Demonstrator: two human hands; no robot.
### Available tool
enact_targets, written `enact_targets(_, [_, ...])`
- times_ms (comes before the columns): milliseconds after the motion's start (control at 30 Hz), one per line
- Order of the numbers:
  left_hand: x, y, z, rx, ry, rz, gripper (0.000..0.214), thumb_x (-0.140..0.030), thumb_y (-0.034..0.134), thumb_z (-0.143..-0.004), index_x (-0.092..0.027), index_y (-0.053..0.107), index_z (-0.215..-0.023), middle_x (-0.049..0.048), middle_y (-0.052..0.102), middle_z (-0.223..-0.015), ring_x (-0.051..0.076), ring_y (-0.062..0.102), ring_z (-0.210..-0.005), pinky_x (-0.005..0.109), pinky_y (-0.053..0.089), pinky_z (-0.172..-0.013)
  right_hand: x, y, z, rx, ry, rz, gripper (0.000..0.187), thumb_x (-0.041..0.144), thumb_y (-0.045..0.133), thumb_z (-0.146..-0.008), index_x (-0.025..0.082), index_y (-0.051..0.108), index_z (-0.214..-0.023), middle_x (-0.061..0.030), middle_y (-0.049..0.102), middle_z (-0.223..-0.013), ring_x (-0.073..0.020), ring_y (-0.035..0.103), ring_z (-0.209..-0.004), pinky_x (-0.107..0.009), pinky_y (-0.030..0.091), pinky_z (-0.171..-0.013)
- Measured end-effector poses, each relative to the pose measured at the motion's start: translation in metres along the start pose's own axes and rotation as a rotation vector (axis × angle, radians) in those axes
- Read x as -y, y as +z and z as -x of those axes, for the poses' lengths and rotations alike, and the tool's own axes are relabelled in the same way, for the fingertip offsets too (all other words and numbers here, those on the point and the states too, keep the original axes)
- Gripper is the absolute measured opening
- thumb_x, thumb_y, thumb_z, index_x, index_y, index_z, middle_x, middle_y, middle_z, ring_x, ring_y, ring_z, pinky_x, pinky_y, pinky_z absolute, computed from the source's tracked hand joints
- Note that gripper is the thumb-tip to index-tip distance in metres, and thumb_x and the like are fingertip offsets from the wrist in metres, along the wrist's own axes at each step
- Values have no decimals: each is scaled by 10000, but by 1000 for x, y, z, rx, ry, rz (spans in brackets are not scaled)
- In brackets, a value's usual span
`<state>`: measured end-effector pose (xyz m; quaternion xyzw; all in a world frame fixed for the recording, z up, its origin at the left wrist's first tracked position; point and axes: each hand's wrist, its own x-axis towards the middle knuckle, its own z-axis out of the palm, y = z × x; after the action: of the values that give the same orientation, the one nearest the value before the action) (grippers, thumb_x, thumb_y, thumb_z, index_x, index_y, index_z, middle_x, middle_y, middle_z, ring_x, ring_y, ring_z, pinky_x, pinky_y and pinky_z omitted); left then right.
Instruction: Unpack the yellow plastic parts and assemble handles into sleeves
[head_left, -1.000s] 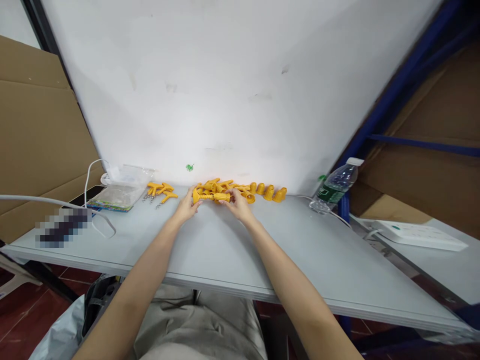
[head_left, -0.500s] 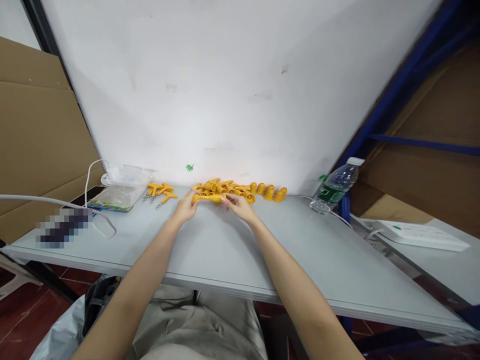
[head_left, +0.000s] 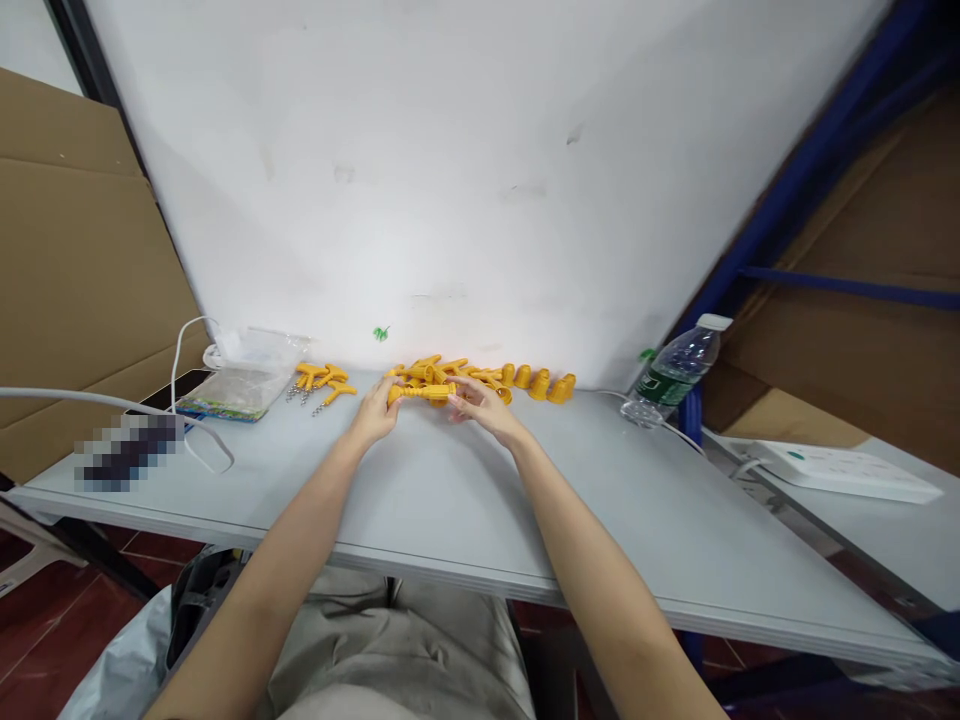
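My left hand (head_left: 375, 412) and my right hand (head_left: 486, 408) both grip one long yellow plastic piece (head_left: 420, 393), held level just above the grey table (head_left: 465, 520). The left fingers pinch its left end, the right fingers its right end. Right behind it lies a heap of yellow plastic parts (head_left: 450, 374) against the white wall. A row of small yellow caps (head_left: 541, 385) stands to the right of the heap. To the left lie a few yellow T-handled screws (head_left: 321, 384).
A clear plastic bag (head_left: 244, 380) and a white cable (head_left: 187, 400) lie at the far left, beside a dark blurred item (head_left: 127, 450). A water bottle (head_left: 673, 370) leans at the right. A white power strip (head_left: 832, 468) sits on a second table. Cardboard stands at both sides.
The yellow piece has stayed between my hands. My right hand shifted slightly right and up along it, and its fingers loosened a little. My left hand barely moved.
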<state>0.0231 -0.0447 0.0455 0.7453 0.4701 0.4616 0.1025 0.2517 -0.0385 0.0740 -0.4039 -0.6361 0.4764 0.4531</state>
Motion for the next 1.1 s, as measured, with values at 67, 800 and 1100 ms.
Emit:
enact_targets(67, [2,1,0,-12,30,-17,250,-144,499,-851,-199,540,-1092,81,637,-1155,195,626,-1016,350,513,-907,1,-1,1,11,-35,-16,581,578,799,-595,195,666,-1011,-31,681,-834,-128,608,-529,-324,573,-582])
enact_targets(800, [4,5,-1,-21,73,2,226,-180,509,-878,-219,526,-1100,68,629,-1160,192,624,-1057,360,526,-899,11,17,3,-158,252,-63,554,717,545,-781,183,551,-631,-18,541,-416,-87,412,-300,-220,319,-313])
enact_targets(1100, [5,4,-2,-77,0,40,189,-251,546,-861,-203,552,-1044,72,666,-1044,159,665,-815,310,557,-762,-4,4,0,2,24,-77,548,434,779,-696,196,599,-1156,2,696,-700,-120,588,-492,-276,524,-534])
